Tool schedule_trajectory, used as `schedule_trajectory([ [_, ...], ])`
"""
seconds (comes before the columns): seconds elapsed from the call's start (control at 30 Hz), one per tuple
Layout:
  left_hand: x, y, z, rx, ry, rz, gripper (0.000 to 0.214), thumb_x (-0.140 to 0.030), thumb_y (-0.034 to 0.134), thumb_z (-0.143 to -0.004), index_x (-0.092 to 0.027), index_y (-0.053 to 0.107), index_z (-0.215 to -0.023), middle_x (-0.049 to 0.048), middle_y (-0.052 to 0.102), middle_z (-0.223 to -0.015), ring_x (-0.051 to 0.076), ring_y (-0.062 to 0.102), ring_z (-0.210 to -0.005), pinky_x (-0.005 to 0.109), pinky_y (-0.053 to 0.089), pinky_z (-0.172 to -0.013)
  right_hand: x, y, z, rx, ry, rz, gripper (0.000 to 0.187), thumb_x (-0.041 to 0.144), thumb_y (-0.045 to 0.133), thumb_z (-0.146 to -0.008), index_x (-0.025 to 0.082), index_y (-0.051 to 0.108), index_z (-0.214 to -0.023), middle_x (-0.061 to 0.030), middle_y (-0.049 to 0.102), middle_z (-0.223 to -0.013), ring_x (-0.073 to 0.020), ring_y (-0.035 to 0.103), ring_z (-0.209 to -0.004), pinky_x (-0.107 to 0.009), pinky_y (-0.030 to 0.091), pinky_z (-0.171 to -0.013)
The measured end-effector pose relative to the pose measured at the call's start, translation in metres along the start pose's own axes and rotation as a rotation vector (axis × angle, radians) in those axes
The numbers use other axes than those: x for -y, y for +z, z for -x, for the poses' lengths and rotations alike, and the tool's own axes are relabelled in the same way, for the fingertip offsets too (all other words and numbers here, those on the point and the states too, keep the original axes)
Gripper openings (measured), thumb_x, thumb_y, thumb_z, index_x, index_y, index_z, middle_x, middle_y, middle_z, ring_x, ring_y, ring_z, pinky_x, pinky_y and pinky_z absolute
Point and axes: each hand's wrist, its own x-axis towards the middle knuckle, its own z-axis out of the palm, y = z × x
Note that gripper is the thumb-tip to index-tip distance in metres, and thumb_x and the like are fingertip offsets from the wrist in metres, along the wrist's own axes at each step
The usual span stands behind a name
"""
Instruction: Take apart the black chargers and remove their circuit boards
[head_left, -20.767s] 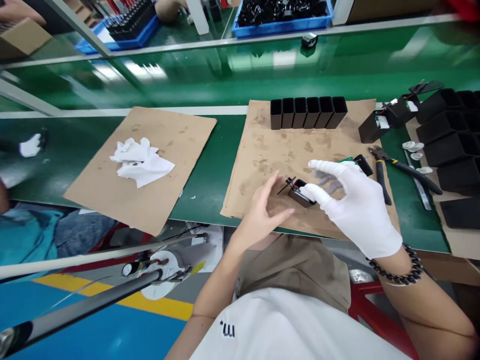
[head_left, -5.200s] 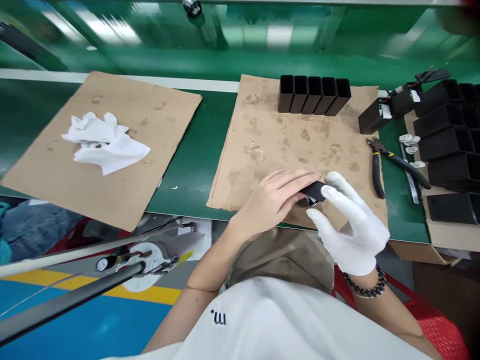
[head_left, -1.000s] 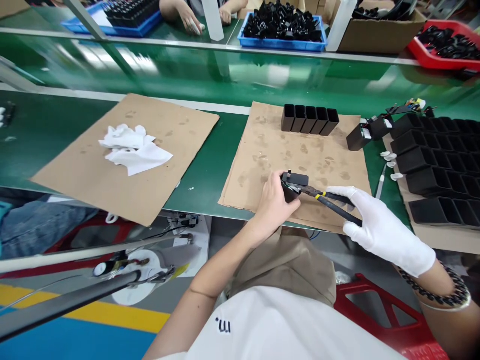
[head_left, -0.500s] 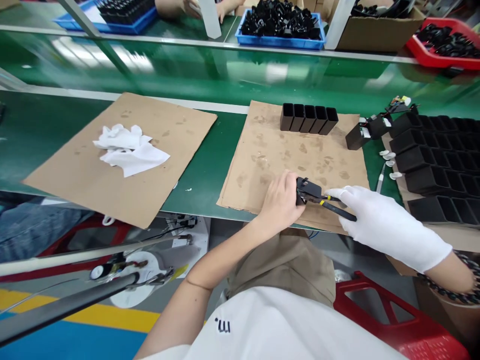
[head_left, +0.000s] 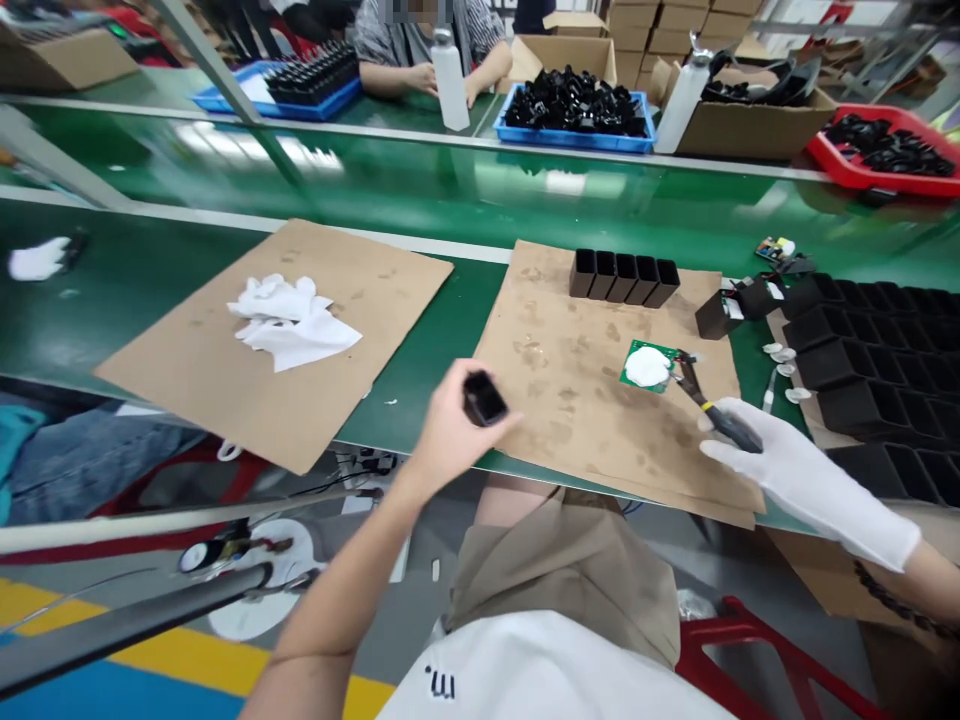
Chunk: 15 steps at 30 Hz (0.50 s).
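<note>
Seemingly mid-separation: black case in the left hand, green board at the tips of the pliers.
Bare left hand curled shut around the case, just left of centre frame; gloved right hand, lower right, wrapped around the plier handles, tips touching the board on the right-hand cardboard sheet. Calls next, likely, for a light, steady pinch at the board's edge.

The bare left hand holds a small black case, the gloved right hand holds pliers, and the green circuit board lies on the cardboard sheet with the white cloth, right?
No: the head view shows the green circuit board on the right cardboard sheet, by the pliers; the white cloth is on the left sheet. The rest holds.
</note>
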Motion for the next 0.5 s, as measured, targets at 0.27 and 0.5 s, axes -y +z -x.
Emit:
schedule_trajectory([
  [0.27,-0.003,0.067,0.019,0.066,-0.031,0.247,0.046,-0.029,0.085,-0.074,-0.022,0.054,-0.108,0.0057,0.064,-0.109,0.025,0.063,-0.11,0.038,0.05,-0.099,0.084,0.038,-0.096,0.259,-0.055,-0.181,0.02,0.034,0.063,-0.074,0.02,0.054,-0.086,0.0007,0.056,-0.076,-0.0141,0.048,-0.066,-0.028,0.039,-0.062],
  [0.5,0.005,0.064,0.02,0.056,-0.09,0.277,0.043,-0.031,0.083,-0.074,-0.022,0.054,-0.104,0.0032,0.063,-0.103,0.022,0.063,-0.103,0.036,0.049,-0.097,0.155,0.074,-0.16,0.543,-0.072,-0.247,0.007,0.025,0.062,-0.078,0.018,0.059,-0.079,0.0008,0.057,-0.061,-0.0122,0.049,-0.054,-0.024,0.042,-0.052],
])
